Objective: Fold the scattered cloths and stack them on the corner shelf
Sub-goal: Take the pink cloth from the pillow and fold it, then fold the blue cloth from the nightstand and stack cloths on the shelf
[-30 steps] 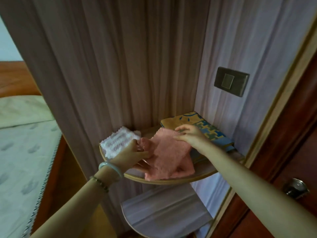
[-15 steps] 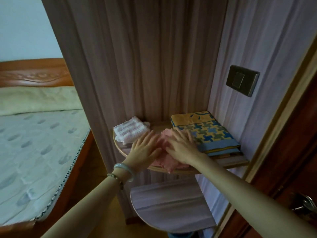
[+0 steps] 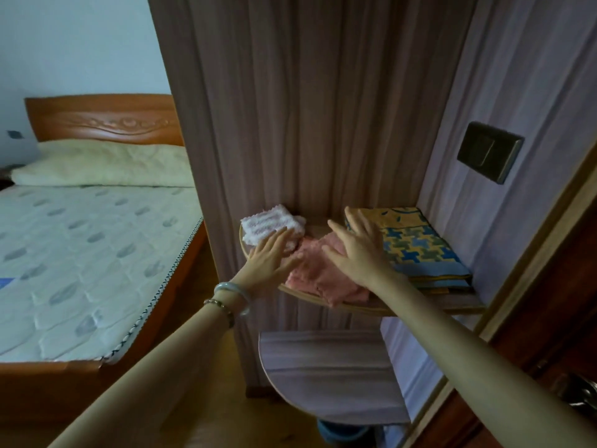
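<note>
A folded pink cloth (image 3: pixel 318 274) lies at the front middle of the rounded corner shelf (image 3: pixel 365 308). To its left sits a folded white cloth (image 3: pixel 269 221), to its right a folded yellow and blue patterned cloth (image 3: pixel 416 247). My left hand (image 3: pixel 271 258) is spread flat with straight fingers over the left edge of the pink cloth, fingertips by the white one. My right hand (image 3: pixel 355 250) hovers open with fingers splayed over the pink cloth's right side. Neither hand holds anything.
A lower shelf (image 3: pixel 326 370) juts out beneath. Wood-grain panels enclose the corner, with a dark wall switch (image 3: pixel 489 151) on the right panel. A bed (image 3: pixel 87 253) with a wooden headboard stands at the left. A dark wooden door (image 3: pixel 555 318) is at the right.
My left hand let go of the pink cloth's edge, and both hands pressed the cloth flat. Now their fingers spread and lift off it. The view has shifted left, showing more of the bed.
</note>
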Demonstrator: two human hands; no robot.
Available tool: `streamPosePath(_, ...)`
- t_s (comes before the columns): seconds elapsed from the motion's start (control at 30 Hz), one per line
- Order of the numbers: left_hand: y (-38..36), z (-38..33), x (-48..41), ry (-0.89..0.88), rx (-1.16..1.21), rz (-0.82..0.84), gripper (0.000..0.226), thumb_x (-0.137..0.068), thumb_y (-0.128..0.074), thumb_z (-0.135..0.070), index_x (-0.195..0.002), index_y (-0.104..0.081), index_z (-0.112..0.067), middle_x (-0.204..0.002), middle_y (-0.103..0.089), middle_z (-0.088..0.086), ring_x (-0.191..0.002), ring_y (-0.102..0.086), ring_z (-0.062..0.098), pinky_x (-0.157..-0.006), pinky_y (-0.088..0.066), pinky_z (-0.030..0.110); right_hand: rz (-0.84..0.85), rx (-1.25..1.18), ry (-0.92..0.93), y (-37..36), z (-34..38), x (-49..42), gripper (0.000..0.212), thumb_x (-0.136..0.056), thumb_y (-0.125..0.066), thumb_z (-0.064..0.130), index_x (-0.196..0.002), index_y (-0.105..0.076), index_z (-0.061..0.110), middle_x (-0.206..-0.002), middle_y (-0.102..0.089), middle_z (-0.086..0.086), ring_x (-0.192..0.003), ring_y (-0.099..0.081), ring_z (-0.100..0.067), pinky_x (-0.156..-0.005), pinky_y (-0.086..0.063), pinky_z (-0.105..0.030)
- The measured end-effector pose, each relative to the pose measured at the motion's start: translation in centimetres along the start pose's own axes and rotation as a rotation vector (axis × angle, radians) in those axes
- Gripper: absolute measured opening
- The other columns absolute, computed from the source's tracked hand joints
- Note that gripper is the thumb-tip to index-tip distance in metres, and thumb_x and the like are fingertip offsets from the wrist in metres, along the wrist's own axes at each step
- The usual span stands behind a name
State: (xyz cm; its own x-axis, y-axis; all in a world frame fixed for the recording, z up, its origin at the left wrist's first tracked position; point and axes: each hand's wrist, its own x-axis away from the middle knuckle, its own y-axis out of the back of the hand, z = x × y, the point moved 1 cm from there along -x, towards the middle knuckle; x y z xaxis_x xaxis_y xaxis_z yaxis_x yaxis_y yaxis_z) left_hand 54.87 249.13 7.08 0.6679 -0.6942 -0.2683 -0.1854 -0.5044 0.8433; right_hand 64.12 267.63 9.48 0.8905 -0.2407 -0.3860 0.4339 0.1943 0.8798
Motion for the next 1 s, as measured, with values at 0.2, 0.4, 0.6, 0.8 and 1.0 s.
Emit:
streamPosePath(0.2,6.5,2.7,3.8,0.06,0.214,-0.285,0.088,-0.081,-0.035,-0.076,-0.15,-0.01,-0.027,-0.156,-0.019,0.001,-0.143,-0.018,0.016,-0.116,-0.019,0.038,-0.086,-0.314,0.121,0.7,8.7,-0.4,0.078,-0.076,-0.055,0.052,-0.143,-0.039,0.017,-0.153,-0.031,-0.013,-0.14,-0.027,-0.03,-0.115,-0.018,-0.048)
streamPosePath(0.4,14.1,8.7,13.3,0.217,0.355,-0.559,0.082,-0.081,-0.043,-0.068,-0.147,-0.007,-0.035,-0.154,-0.019,-0.003,-0.137,-0.028,0.012,-0.112,-0.028,0.035,0.122,-0.637,0.329,-1.8,22.7,-1.0,0.084,-0.085,-0.065,0.041,-0.15,-0.014,0.03,-0.159,-0.014,0.002,-0.145,-0.014,-0.015,-0.117,-0.017,-0.038)
streamPosePath(0.6,23.4,15.9,26.1,0.329,0.342,-0.696,0.095,-0.069,-0.058,-0.071,-0.142,-0.007,-0.04,-0.152,-0.02,0.0,-0.135,-0.031,0.012,-0.11,-0.032,0.034,0.301,-0.95,0.456,-5.8,38.9,-0.2,0.099,-0.08,-0.074,0.026,-0.149,-0.004,0.034,-0.158,-0.012,0.006,-0.142,-0.02,-0.009,-0.113,-0.03,-0.03)
streamPosePath(0.8,32.2,22.5,39.8,0.442,0.292,-0.753,0.11,-0.062,-0.075,-0.061,-0.145,-0.006,-0.042,-0.152,-0.02,-0.006,-0.135,-0.033,0.009,-0.107,-0.039,0.035,0.418,-1.085,0.601,-10.6,55.4,2.1,0.101,-0.076,-0.078,0.018,-0.149,-0.009,0.031,-0.156,-0.02,-0.001,-0.134,-0.03,-0.008,-0.107,-0.039,-0.028)
streamPosePath(1.0,37.5,26.4,50.0,0.56,0.203,-0.884,0.11,-0.066,-0.079,-0.041,-0.147,-0.004,-0.035,-0.152,-0.019,-0.007,-0.134,-0.033,0.009,-0.092,-0.043,0.01,0.542,-1.16,0.708,-14.9,66.7,4.2,0.103,-0.072,-0.081,0.023,-0.147,-0.013,0.042,-0.151,-0.028,0.005,-0.13,-0.035,-0.004,-0.093,-0.036,-0.01)
